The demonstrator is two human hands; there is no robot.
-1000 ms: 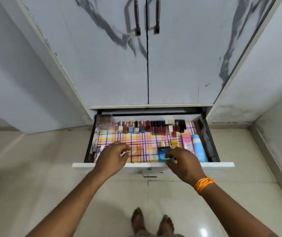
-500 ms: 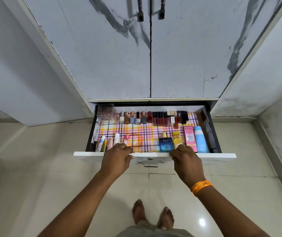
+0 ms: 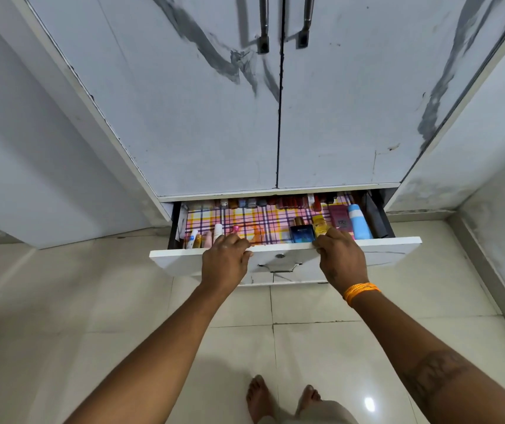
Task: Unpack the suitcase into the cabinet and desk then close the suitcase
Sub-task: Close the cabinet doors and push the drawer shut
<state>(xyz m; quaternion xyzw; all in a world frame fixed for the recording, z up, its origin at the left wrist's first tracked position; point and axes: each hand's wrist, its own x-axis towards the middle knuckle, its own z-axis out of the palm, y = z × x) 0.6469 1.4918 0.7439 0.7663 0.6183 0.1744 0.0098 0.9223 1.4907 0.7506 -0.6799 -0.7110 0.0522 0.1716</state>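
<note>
The cabinet's bottom drawer [image 3: 392, 249] stands partly open, its white front panel facing me. My left hand [image 3: 225, 261] and my right hand [image 3: 341, 258] both grip the top edge of that panel, fingers curled over it. Inside, on a plaid liner [image 3: 263, 221], lie a blue perfume bottle [image 3: 301, 234], a yellow bottle [image 3: 320, 224], a pink tube [image 3: 340, 220], a light blue can [image 3: 359, 223] and several small bottles [image 3: 205, 238] at the left. A row of lipsticks and nail polishes [image 3: 275, 202] at the back is half hidden under the cabinet. No suitcase is in view.
Two closed marble-patterned cabinet doors [image 3: 214, 117] with dark handles [image 3: 265, 26] rise above the drawer. White walls flank the cabinet on both sides. The floor is pale glossy tile [image 3: 92, 301]. My bare feet [image 3: 281, 399] stand below the drawer.
Both hands came off the items inside and took hold of the drawer's front edge. The drawer has slid back into the cabinet; its back row now lies under the doors.
</note>
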